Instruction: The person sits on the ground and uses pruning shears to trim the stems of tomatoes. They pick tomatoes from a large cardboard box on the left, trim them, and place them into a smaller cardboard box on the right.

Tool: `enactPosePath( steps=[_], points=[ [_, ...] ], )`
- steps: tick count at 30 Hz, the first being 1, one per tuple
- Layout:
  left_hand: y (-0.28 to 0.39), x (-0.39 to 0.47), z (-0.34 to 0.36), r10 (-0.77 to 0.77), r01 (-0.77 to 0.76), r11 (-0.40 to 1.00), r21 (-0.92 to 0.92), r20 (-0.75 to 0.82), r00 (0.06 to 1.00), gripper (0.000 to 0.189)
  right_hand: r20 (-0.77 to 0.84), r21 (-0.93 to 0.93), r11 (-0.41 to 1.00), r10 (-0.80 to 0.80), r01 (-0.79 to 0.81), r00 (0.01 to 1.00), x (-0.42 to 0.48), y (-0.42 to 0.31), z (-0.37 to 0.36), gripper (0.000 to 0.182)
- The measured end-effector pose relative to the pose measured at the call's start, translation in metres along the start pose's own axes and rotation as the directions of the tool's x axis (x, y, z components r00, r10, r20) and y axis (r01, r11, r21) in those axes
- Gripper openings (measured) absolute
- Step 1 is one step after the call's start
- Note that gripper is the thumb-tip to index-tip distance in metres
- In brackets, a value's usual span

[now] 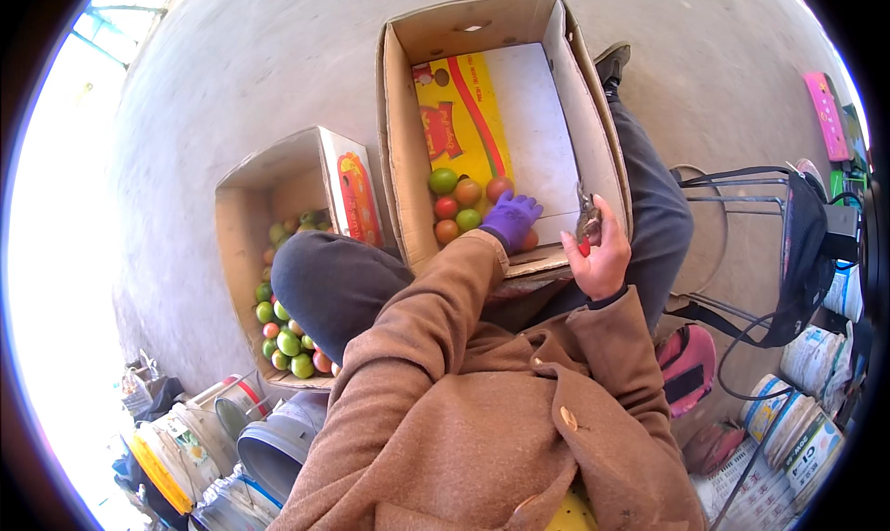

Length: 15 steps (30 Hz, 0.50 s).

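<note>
My left hand (513, 219), in a purple glove, is palm down inside the large cardboard box (542, 263) in front of me. Its fingers are spread near a reddish tomato (499, 187), and its underside is hidden. An orange tomato (528, 239) shows partly beside it. Green, red and orange tomatoes, such as a red one (446, 207), cluster in the box's near left corner. At the near right wall, my bare right hand (602, 253) grips a small hand tool (588, 223), seemingly snips, with a bit of red on it; the tip points away from me.
Left of my bent knee (334, 273) stands a second cardboard box (236, 253) with many green and reddish tomatoes. Buckets (278, 437) crowd the lower left. To the right are a metal frame with a black bag (806, 253), a cable (730, 392) and more buckets (810, 444).
</note>
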State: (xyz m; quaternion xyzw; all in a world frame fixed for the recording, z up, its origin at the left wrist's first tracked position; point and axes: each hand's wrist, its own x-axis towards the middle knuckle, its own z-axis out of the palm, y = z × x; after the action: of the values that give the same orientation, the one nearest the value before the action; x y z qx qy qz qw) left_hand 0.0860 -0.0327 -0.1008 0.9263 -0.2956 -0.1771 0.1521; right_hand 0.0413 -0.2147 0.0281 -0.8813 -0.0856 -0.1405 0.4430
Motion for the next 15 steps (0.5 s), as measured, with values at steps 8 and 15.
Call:
enactPosePath(
  steps=[8, 15],
  points=[
    [0.013, -0.01, -0.002, -0.078, 0.068, 0.99, 0.121, 0.073, 0.994, 0.062, 0.032, -0.12, 0.99, -0.068, 0.072, 0.997, 0.002, -0.005, 0.001, 0.065],
    [0.063, -0.029, -0.078, -0.262, 0.222, 0.948, 0.228, 0.161, 0.952, 0.045, 0.038, -0.212, 0.969, -0.122, 0.128, 0.992, 0.004, -0.005, 0.007, 0.067]
  ],
)
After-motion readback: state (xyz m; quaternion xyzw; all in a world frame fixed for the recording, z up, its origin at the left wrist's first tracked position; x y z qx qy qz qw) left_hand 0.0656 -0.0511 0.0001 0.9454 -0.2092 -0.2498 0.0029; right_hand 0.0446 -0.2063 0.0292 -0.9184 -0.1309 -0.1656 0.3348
